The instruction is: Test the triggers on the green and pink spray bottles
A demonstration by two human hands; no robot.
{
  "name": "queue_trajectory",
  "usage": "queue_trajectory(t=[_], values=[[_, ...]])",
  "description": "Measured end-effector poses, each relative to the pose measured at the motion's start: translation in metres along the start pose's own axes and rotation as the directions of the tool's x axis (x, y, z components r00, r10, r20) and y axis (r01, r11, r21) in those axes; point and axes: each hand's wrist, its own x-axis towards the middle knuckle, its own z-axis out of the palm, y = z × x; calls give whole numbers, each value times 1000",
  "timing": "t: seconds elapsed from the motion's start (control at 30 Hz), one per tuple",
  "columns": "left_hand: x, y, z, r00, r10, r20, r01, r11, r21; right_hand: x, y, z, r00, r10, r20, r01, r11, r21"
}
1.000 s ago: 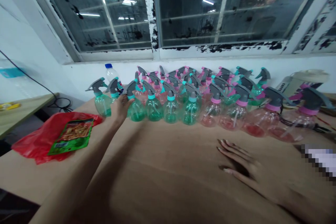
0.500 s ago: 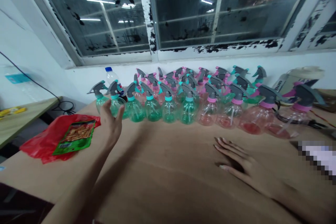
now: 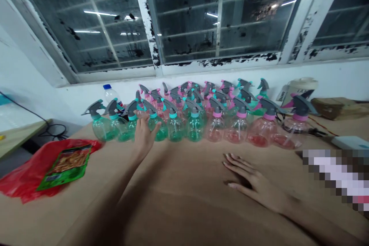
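Note:
A front row of spray bottles stands across the table, green ones with teal collars on the left and pink ones with pink collars on the right. My left hand (image 3: 144,136) is raised in front of the third green spray bottle (image 3: 132,125) and the fourth green spray bottle (image 3: 161,130), thumb and fingers apart and nothing held. Whether its fingertips touch a bottle I cannot tell. My right hand (image 3: 256,182) rests palm down on the tabletop (image 3: 184,184), fingers spread, a little in front of the clear pink spray bottles (image 3: 235,130).
Behind the front row stand several more spray bottles (image 3: 207,90) and a blue-capped bottle (image 3: 109,92). A red plastic bag (image 3: 23,173) with a snack packet (image 3: 67,165) lies at left. A pale jar (image 3: 302,84), a cardboard box (image 3: 331,107) and cables are at right.
My left hand has moved right along the front row, from the second green bottle to the third and fourth. The view has turned right. My right hand stays flat on the table.

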Motion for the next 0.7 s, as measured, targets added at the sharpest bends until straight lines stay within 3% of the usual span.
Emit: queue_trajectory(t=[0.17,0.37,0.7], values=[[15,-3,13,998,-33,47,31,999,44,1,-2,-2,1000,7,24,-7,1000,-1],[20,-6,15,994,-72,86,60,990,130,2,-5,-5,999,21,36,-20,1000,-22],[14,-1,-17,960,-147,237,75,954,289,2,-4,-4,1000,25,4,-25,1000,19]])
